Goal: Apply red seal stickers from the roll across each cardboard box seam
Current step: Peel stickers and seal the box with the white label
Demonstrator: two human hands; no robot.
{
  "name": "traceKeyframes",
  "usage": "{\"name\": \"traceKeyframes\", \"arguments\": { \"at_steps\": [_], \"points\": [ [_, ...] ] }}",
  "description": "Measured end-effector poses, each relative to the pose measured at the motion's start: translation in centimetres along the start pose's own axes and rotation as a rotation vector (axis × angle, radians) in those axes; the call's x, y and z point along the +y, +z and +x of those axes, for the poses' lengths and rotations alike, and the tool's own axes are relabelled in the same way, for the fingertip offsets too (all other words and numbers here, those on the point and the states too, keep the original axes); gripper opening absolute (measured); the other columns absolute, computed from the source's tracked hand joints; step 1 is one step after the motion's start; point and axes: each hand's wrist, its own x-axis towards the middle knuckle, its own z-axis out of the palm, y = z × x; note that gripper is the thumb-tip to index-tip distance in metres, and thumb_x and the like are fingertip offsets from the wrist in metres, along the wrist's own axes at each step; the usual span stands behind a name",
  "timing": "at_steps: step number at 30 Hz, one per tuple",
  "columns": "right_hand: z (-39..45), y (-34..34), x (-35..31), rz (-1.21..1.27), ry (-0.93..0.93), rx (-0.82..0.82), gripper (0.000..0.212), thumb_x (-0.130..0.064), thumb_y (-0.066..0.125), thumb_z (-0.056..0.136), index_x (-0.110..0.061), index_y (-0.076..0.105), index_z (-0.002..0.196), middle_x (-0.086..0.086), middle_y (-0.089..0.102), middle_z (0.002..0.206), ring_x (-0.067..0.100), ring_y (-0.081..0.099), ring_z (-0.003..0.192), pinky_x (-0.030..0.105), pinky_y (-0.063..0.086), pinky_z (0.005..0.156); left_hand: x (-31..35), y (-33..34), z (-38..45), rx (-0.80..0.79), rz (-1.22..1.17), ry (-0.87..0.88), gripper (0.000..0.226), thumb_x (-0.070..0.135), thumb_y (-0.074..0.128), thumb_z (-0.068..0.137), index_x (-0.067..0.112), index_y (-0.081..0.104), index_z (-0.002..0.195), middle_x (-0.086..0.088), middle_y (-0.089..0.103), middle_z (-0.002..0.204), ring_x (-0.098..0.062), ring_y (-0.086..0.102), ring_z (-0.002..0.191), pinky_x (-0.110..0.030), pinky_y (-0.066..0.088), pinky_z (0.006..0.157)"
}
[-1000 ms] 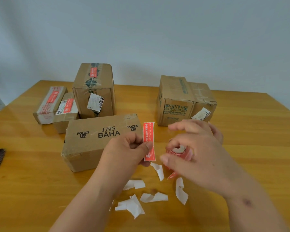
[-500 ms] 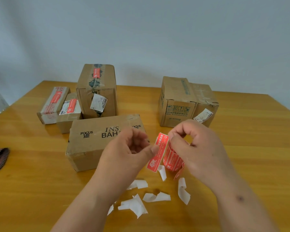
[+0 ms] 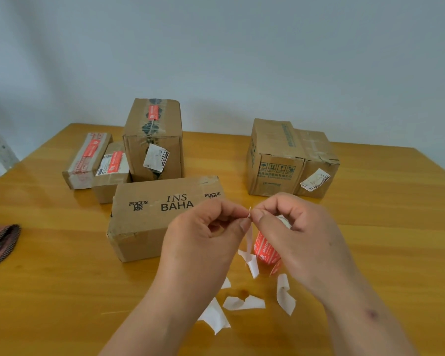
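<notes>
Much of the red sticker roll (image 3: 266,250) is hidden behind the right hand (image 3: 301,237); only its printed red side shows, and the print is too small to read. Both hands meet above the near middle of the tabletop (image 3: 49,291): the left hand (image 3: 206,235) and right hand each pinch the top of a thin strip (image 3: 249,232), seen edge-on, white and hanging down. The "INS BAHA" box (image 3: 149,214) lies just beyond the left hand, its right end covered by the fingers. White backing scraps (image 3: 231,301) litter the wood below.
</notes>
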Motion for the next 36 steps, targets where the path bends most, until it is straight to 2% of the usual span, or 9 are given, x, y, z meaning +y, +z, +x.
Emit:
{"name": "traceKeyframes", "arguments": {
  "at_steps": [2,10,14,20,25,28,31,32,36],
  "points": [
    [0.0,0.0,-0.1,-0.004,0.0,0.003,0.019,-0.025,0.06,0.086,-0.024,0.065,0.068,-0.01,0.06,0.06,0.004,0.051,0.051,0.011,0.038,0.049,0.1,0.0,0.1,-0.002,-0.009,0.001,0.015,0.017,0.074,0.082,0.031,0.073,0.077,0.011,0.073,0.075,-0.01,0.069,0.076,-0.031,0.059,0.073],
    [-0.1,-0.1,-0.3,0.014,0.007,0.018,0.015,-0.025,0.065,0.079,-0.026,0.068,0.064,-0.018,0.064,0.067,-0.002,0.058,0.069,0.008,0.039,0.058,0.2,-0.1,0.0,-0.005,0.025,0.035,0.013,0.02,0.074,0.08,0.032,0.073,0.076,0.012,0.072,0.074,-0.01,0.069,0.075,-0.032,0.059,0.069],
    [0.1,0.0,-0.4,-0.024,-0.006,0.024,0.017,-0.02,0.067,0.08,-0.025,0.067,0.063,-0.02,0.063,0.066,-0.004,0.057,0.065,0.008,0.04,0.055,0.1,-0.2,0.0,-0.006,0.043,0.053,0.011,0.021,0.075,0.08,0.031,0.073,0.076,0.012,0.072,0.073,-0.01,0.069,0.074,-0.031,0.059,0.068],
    [0.1,0.1,-0.2,-0.053,-0.038,0.012,0.02,-0.019,0.064,0.08,-0.026,0.064,0.062,-0.015,0.062,0.069,0.009,0.055,0.063,0.014,0.042,0.054,0.1,-0.4,0.1,-0.028,-0.005,0.013,0.014,0.016,0.075,0.08,0.029,0.074,0.075,0.01,0.073,0.073,-0.008,0.069,0.073,-0.024,0.058,0.068],
    [0.0,0.4,0.1,-0.076,-0.09,0.017,0.014,-0.031,0.06,0.077,-0.028,0.063,0.064,-0.014,0.062,0.072,0.013,0.056,0.064,0.021,0.045,0.056,0.2,-0.7,0.2,-0.083,-0.151,-0.105,0.007,0.023,0.075,0.078,0.03,0.075,0.078,0.001,0.075,0.077,-0.02,0.071,0.081,-0.041,0.06,0.08],
    [0.1,0.6,0.2,-0.104,-0.134,0.007,0.017,-0.024,0.062,0.081,-0.028,0.063,0.064,-0.013,0.062,0.075,0.013,0.057,0.07,0.024,0.046,0.061,0.1,-0.8,0.3,-0.081,-0.176,-0.141,0.003,0.027,0.075,0.076,0.029,0.075,0.078,-0.002,0.075,0.078,-0.027,0.07,0.085,-0.049,0.057,0.084],
    [0.1,0.7,0.2,-0.13,-0.163,-0.008,0.019,-0.018,0.062,0.08,-0.028,0.062,0.064,-0.015,0.061,0.075,0.011,0.057,0.073,0.02,0.045,0.06,0.1,-0.9,0.3,-0.071,-0.159,-0.148,0.003,0.029,0.072,0.077,0.03,0.075,0.076,-0.003,0.074,0.076,-0.031,0.069,0.085,-0.051,0.057,0.082],
    [0.0,0.7,0.2,-0.133,-0.168,-0.014,0.018,-0.017,0.062,0.079,-0.027,0.062,0.064,-0.016,0.061,0.076,0.01,0.057,0.074,0.018,0.045,0.06,0.0,-0.9,0.3,-0.068,-0.138,-0.143,0.005,0.029,0.07,0.079,0.029,0.074,0.076,-0.003,0.074,0.076,-0.032,0.068,0.084,-0.048,0.058,0.08],
    [0.0,0.6,0.3,-0.18,-0.156,-0.011,0.019,-0.015,0.061,0.08,-0.024,0.06,0.063,-0.015,0.059,0.078,0.011,0.056,0.073,0.02,0.044,0.06,-0.1,-1.4,0.3,-0.021,-0.026,-0.143,0.016,0.028,0.062,0.089,0.023,0.07,0.077,-0.001,0.071,0.074,-0.022,0.063,0.078,-0.015,0.048,0.058]
  ]
}}
